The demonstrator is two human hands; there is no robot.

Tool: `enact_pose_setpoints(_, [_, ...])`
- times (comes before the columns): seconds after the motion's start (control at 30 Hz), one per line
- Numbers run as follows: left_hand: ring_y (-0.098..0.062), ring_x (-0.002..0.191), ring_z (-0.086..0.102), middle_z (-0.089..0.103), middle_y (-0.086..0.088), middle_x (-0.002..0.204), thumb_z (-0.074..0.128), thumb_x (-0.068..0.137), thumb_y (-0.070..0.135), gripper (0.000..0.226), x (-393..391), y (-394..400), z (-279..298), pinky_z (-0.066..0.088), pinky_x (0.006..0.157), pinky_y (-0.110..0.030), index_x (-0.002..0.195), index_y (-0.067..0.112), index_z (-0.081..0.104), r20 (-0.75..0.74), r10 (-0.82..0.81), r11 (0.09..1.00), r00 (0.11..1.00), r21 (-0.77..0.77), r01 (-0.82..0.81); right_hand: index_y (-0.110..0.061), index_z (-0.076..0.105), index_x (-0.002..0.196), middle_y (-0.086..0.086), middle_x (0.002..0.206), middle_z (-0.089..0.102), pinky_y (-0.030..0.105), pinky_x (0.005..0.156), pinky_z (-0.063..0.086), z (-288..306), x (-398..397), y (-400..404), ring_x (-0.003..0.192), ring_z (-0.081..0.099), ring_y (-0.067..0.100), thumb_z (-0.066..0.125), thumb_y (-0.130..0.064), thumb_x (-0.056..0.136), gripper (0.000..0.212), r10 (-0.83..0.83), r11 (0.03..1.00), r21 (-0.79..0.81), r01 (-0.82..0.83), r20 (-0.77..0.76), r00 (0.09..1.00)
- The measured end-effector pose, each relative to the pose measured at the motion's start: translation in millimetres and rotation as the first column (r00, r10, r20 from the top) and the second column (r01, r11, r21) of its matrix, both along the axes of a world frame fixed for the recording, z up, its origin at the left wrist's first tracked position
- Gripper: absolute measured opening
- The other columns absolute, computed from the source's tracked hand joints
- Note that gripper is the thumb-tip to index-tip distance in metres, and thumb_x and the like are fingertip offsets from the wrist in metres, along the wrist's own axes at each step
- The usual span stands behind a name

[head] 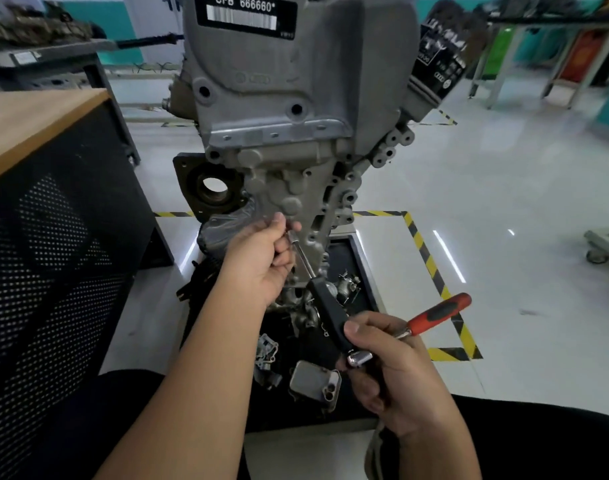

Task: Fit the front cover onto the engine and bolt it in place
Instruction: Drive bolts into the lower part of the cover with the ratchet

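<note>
Left hand: the left hand (261, 261) is raised against the lower face of the engine, fingers curled, thumb and fingertips pinching the far end of a slim silver extension bar (302, 255) where it meets the casting.
Right hand: the right hand (386, 362) sits lower and nearer the body, fingers wrapped round the head end of a ratchet wrench with a red and black handle (434, 315); the handle sticks out to the right, beyond the knuckles.
Tool line: from the right hand a black sleeve (329, 311) runs up and left into the silver bar, which ends under the left fingertips.
Front cover: the grey cast-aluminium front cover (296, 98) stands upright on the engine, directly above the left hand, carrying a black label with white lettering and a barcode (242, 10).
Lower casting: a narrower grey section with round bosses and bolt holes (289, 188) lies just above and behind the left hand; whether a bolt sits under the fingertips cannot be told.
Oil filter: a black cylindrical oil filter (438, 74) juts out up and right of both hands.
Below the hands: a black tray of loose metal parts (348, 261), with a flat grey rectangular part (313, 381) just left of the right hand.
Left of the left arm: a black perforated panel under a wooden top (54, 254).
</note>
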State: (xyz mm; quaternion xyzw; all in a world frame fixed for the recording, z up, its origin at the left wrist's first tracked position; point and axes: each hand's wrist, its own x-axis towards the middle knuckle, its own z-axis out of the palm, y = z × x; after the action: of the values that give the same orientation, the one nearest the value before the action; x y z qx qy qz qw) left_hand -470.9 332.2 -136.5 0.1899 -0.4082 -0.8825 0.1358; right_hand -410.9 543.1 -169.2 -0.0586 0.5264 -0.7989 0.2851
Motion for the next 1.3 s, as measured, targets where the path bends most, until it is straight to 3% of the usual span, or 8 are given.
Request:
enact_pose_setpoints(0.27, [-0.002,0.042,0.045,0.071,-0.006,0.070,0.067,0.095,0.010,0.005,-11.9,17.2,-10.4,0.033,0.037,-0.015,0.092,0.010,0.063,0.046,0.008,0.999,0.999,-0.034,-0.006,-0.009,0.063,0.073,0.026,0.061,0.055,0.013,0.040,0.022,-3.2,-6.0,23.3,0.032,0.027,0.013,0.082,-0.014,0.068,0.020,-0.058,0.998,0.042,0.056,0.049,0.997])
enact_pose_setpoints(0.57, [-0.005,0.047,0.042,0.068,-0.007,0.069,0.066,0.097,0.008,0.013,-6.3,6.5,-27.9,0.032,0.039,-0.016,0.105,0.000,0.072,0.032,0.045,0.968,0.998,-0.250,-0.036,-0.009,0.058,0.067,0.022,0.060,0.052,0.013,0.039,0.020,-13.5,-8.1,19.1,0.032,0.023,0.013,0.064,-0.009,0.088,0.022,-0.033,0.997,0.075,0.026,0.089,0.996])
enact_pose_setpoints(0.8, [-0.005,0.043,0.040,0.066,-0.008,0.066,0.066,0.096,0.006,0.007,-2.0,4.3,-49.5,0.030,0.039,-0.016,0.096,0.007,0.073,0.019,0.143,0.948,0.990,-0.291,-0.132,0.004,0.052,0.075,0.021,0.062,0.049,0.018,0.041,0.015,-30.7,-10.6,9.4,0.032,0.023,0.013,0.065,-0.009,0.085,0.021,-0.025,0.989,0.149,0.017,0.052,0.998])
enact_pose_setpoints(1.0, [-0.001,0.038,0.045,0.067,-0.007,0.074,0.066,0.098,0.010,0.010,-11.6,35.6,-68.0,0.035,0.036,-0.014,0.102,0.011,0.075,0.093,0.185,0.938,0.978,-0.314,-0.148,-0.003,0.057,0.071,0.025,0.064,0.053,0.015,0.041,0.018,-60.8,-4.7,9.6,0.032,0.025,0.012,0.080,-0.036,0.071,0.040,-0.050,0.975,0.221,0.037,0.053,0.997])
enact_pose_setpoints(1.03, [-0.003,0.044,0.051,0.068,-0.005,0.074,0.065,0.099,0.011,0.011,-15.2,43.1,-73.6,0.041,0.040,-0.016,0.104,0.012,0.075,0.111,0.196,0.935,0.974,-0.321,-0.151,-0.006,0.059,0.068,0.025,0.064,0.055,0.016,0.042,0.018,-67.2,-2.8,10.9,0.034,0.026,0.012,0.080,-0.036,0.072,0.037,-0.062,0.972,0.231,0.046,0.065,0.996])
enact_pose_setpoints(1.1, [-0.015,0.065,0.061,0.070,-0.002,0.076,0.061,0.102,0.014,0.014,-22.5,57.8,-86.7,0.062,0.064,-0.038,0.106,0.017,0.074,0.153,0.204,0.928,0.967,-0.344,-0.141,-0.009,0.063,0.065,0.024,0.065,0.057,0.020,0.045,0.015,-80.0,-0.6,13.0,0.039,0.027,0.013,0.079,-0.033,0.076,0.031,-0.100,0.968,0.241,0.073,0.102,0.990])
enact_pose_setpoints(1.17, [-0.023,0.075,0.061,0.072,0.000,0.078,0.056,0.104,0.015,0.018,-29.7,70.4,-99.4,0.059,0.079,-0.051,0.110,0.020,0.073,0.188,0.200,0.929,0.962,-0.347,-0.126,-0.008,0.063,0.067,0.021,0.064,0.056,0.023,0.046,0.013,-91.0,-0.1,13.9,0.041,0.027,0.012,0.078,-0.030,0.076,0.028,-0.157,0.966,0.228,0.121,0.146,0.977])
enact_pose_setpoints(1.3, [-0.017,0.056,0.053,0.077,0.001,0.075,0.062,0.100,0.013,0.012,-43.0,79.8,-110.1,0.041,0.049,-0.023,0.106,0.013,0.072,0.292,0.181,0.962,0.939,-0.252,-0.107,-0.006,0.059,0.068,0.022,0.062,0.054,0.022,0.045,0.014,-105.4,-1.8,13.2,0.040,0.025,0.011,0.077,-0.026,0.075,0.027,-0.248,0.957,0.200,0.209,0.196,0.949])
